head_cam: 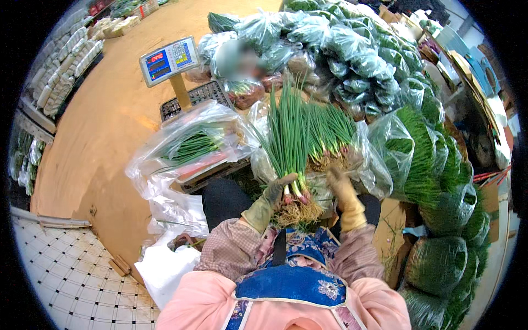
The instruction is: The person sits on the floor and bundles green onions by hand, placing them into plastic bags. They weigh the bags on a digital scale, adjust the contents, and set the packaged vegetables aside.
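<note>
My left hand (270, 198), in a worn work glove, grips a bunch of green onions (287, 140) by its pale lower stems. The leaves point away from me; purplish bulbs and tangled brown roots hang toward my lap. My right hand (345, 194), gloved and blurred, is just right of the bunch, close to the roots of a loose pile of green onions (328, 128). Its fingers are too blurred to show whether they hold anything. Clear plastic (373, 161) lies around that pile. To the left, more green onions (194, 146) lie inside an open clear plastic bag (142, 165).
A digital scale display (170, 61) stands on a post beside a black slotted platform (204, 97). Filled plastic bags (330, 37) are heaped ahead. Bagged greens (437, 251) line my right side. White plastic (165, 260) lies at lower left, near a tiled floor (90, 284).
</note>
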`<state>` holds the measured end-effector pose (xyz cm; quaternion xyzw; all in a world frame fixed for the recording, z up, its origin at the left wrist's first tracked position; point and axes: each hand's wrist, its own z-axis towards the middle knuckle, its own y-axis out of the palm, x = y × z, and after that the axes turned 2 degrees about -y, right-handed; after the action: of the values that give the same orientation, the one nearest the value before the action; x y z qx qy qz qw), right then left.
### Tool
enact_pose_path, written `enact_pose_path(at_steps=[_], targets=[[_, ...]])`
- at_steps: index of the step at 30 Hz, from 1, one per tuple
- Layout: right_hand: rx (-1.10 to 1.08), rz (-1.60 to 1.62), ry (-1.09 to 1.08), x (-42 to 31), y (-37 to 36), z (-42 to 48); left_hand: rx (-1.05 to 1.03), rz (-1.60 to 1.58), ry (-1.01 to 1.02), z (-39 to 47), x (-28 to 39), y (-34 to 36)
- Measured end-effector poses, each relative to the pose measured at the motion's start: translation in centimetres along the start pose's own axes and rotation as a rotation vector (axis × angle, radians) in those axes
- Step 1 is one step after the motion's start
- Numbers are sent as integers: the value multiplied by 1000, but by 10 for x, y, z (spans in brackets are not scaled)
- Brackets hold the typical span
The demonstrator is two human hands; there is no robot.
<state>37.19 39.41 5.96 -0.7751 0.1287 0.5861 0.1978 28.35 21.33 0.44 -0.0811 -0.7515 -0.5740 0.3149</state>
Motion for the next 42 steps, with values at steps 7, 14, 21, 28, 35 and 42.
enact_pose_path(at_steps=[7,14,21,28,35,42], targets=[[-516,62,5,24,52,-10,153,356,-58,-1,10,9],[-421,319,196,21,65,14,459,779,47,17,23,4],[-438,762,274,40,102,62,693,1145,280,32,68,-36],[-527,971,46,-18,183,86,1940,1500,1008,-152,163,-56],[-759,682,-127,-40,302,117,1652,749,381,-239,172,-113],[-785,7,-596,-86,372,133,572,107,911,-201,241,-103]])
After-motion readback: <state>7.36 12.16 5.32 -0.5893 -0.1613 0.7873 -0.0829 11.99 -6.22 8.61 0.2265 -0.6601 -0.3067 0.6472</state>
